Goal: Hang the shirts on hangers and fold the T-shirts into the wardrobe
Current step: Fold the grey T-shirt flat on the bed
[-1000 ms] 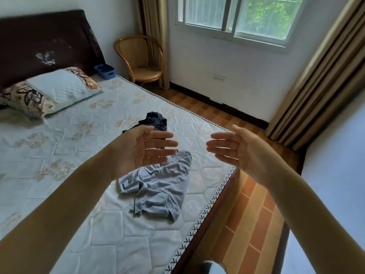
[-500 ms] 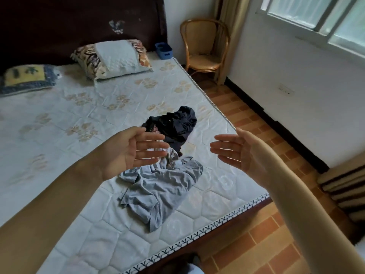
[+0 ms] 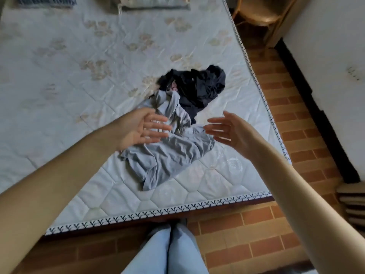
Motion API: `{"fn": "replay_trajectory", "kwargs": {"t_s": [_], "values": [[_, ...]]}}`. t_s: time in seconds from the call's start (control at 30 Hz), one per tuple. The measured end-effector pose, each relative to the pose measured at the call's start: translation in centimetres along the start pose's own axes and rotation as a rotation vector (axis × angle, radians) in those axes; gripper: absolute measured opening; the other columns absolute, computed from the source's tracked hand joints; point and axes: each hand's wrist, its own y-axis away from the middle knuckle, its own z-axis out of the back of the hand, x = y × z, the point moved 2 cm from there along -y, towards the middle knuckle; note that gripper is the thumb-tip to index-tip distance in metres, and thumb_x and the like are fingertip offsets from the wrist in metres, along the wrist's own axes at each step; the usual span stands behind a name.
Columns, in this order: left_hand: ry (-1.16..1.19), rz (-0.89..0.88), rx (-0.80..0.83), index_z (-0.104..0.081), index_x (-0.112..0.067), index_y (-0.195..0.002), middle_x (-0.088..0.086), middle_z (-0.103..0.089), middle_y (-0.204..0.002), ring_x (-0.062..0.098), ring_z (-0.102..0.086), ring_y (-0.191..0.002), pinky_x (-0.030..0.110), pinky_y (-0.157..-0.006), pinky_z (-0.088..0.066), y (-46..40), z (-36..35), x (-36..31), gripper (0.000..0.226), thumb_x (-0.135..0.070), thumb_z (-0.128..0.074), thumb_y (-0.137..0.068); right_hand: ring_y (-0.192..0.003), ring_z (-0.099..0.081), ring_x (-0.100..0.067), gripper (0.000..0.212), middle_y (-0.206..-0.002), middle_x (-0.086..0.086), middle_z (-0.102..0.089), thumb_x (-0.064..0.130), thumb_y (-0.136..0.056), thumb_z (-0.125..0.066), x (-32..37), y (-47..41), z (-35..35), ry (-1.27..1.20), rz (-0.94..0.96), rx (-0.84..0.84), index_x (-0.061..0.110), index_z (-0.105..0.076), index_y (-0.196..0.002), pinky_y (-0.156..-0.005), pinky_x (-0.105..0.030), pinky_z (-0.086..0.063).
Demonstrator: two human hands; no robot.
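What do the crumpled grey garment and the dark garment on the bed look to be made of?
Crumpled grey garment: soft matte knit, likely cotton jersey, judging by its limp folds. Dark navy garment: thinner woven-looking cloth with a slight sheen; a small button-like dot hints at a shirt, uncertain.

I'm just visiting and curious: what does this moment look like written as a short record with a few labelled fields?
place: mattress on a bed, brick-pattern floor beside it
clothes: crumpled grey garment near the mattress corner; dark garment bunched just beyond, touching it
left hand: open, fingers spread, above the grey garment's left edge, holding nothing
right hand: open, palm facing the left hand, holding nothing
folding or hanging: not yet begun
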Motion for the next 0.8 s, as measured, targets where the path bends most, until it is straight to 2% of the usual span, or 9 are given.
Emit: {"fn": "replay_trajectory", "kwargs": {"t_s": [0.17,0.3,0.37,0.4,0.47,0.5,0.57,0.67,0.8], "values": [[-0.129,0.057,-0.037,-0.061,-0.011,-0.12,0.008,-0.073,-0.109,0.023,-0.071,-0.1,0.034,-0.082,-0.056,-8.6,2.5,2.3,0.038,-0.034,-0.037,-0.103,-0.105,-0.069,-0.02,0.042,-0.106,-0.003,-0.075,0.038,-0.105,-0.034,-3.5,-8.6,-0.6,0.113,-0.057,0.004,0.014,-0.069,-0.106,-0.098,-0.035,-0.048],[-0.223,0.084,-0.094,-0.06,-0.011,-0.12,0.008,-0.071,-0.114,0.023,-0.068,-0.104,0.034,-0.086,-0.055,-15.4,4.2,5.7,0.032,-0.032,-0.047,-0.1,-0.108,-0.066,-0.021,0.038,-0.108,-0.004,-0.073,0.036,-0.104,-0.04,-6.8,-15.5,-2.0,0.276,-0.096,-0.013,0.012,-0.068,-0.111,-0.102,-0.037,-0.047],[-0.334,0.049,-0.122,-0.06,-0.015,-0.117,0.004,-0.067,-0.116,0.02,-0.063,-0.107,0.036,-0.092,-0.05,-18.9,4.5,7.3,0.023,-0.028,-0.051,-0.099,-0.113,-0.062,-0.024,0.035,-0.113,-0.007,-0.07,0.033,-0.103,-0.045,-8.5,-18.9,-2.5,0.37,-0.096,-0.037,0.009,-0.067,-0.115,-0.101,-0.037,-0.045],[-0.422,0.017,-0.111,-0.058,-0.02,-0.12,0.003,-0.063,-0.121,0.019,-0.059,-0.112,0.036,-0.096,-0.047,-20.7,4.5,7.8,0.024,-0.025,-0.052,-0.098,-0.114,-0.061,-0.027,0.034,-0.116,-0.011,-0.069,0.031,-0.101,-0.048,-9.5,-20.6,-2.6,0.42,-0.082,-0.049,0.006,-0.066,-0.115,-0.098,-0.037,-0.045],[-0.634,-0.062,-0.031,-0.048,-0.024,-0.14,0.003,-0.05,-0.142,0.02,-0.05,-0.125,0.032,-0.098,-0.04,-24.5,4.2,8.7,0.044,-0.022,-0.053,-0.097,-0.107,-0.061,-0.031,0.036,-0.118,-0.021,-0.066,0.028,-0.099,-0.053,-11.1,-23.9,-2.4,0.552,-0.029,-0.071,-0.002,-0.065,-0.114,-0.09,-0.035,-0.044],[-0.748,-0.102,0.001,-0.041,-0.025,-0.146,0.004,-0.044,-0.148,0.02,-0.051,-0.124,0.03,-0.094,-0.04,-26.3,3.9,8.9,0.052,-0.021,-0.053,-0.096,-0.105,-0.06,-0.029,0.034,-0.12,-0.021,-0.065,0.025,-0.098,-0.055,-11.7,-25.4,-2.3,0.63,-0.006,-0.072,-0.002,-0.065,-0.115,-0.091,-0.035,-0.044],[-0.94,-0.178,0.022,-0.035,-0.025,-0.15,0.007,-0.043,-0.149,0.022,-0.057,-0.106,0.028,-0.083,-0.041,-29.7,3.3,9.3,0.057,-0.017,-0.051,-0.096,-0.117,-0.057,-0.026,0.035,-0.131,-0.013,-0.062,0.021,-0.096,-0.057,-12.9,-28.2,-1.9,0.782,0.005,-0.051,0.008,-0.062,-0.128,-0.104,-0.036,-0.042],[-1.062,-0.249,0.011,-0.039,-0.026,-0.147,0.008,-0.046,-0.144,0.023,-0.057,-0.092,0.03,-0.074,-0.047,-34.7,2.4,10.4,0.054,-0.012,-0.047,-0.096,-0.126,-0.052,-0.027,0.046,-0.139,-0.01,-0.056,0.017,-0.094,-0.057,-14.7,-32.1,-0.9,0.99,-0.002,-0.031,0.014,-0.053,-0.139,-0.105,-0.032,-0.039],[-1.245,-0.252,0.062,-0.05,-0.027,-0.139,0.009,-0.053,-0.132,0.029,-0.052,-0.117,0.039,-0.095,-0.047,-40.0,2.0,12.9,0.052,-0.006,-0.045,-0.092,-0.122,-0.052,-0.032,0.044,-0.137,-0.016,-0.055,0.006,-0.093,-0.048,-17.2,-35.6,-0.1,1.235,-0.019,0.033,0.01,-0.054,-0.136,-0.095,-0.032,-0.041]]}}
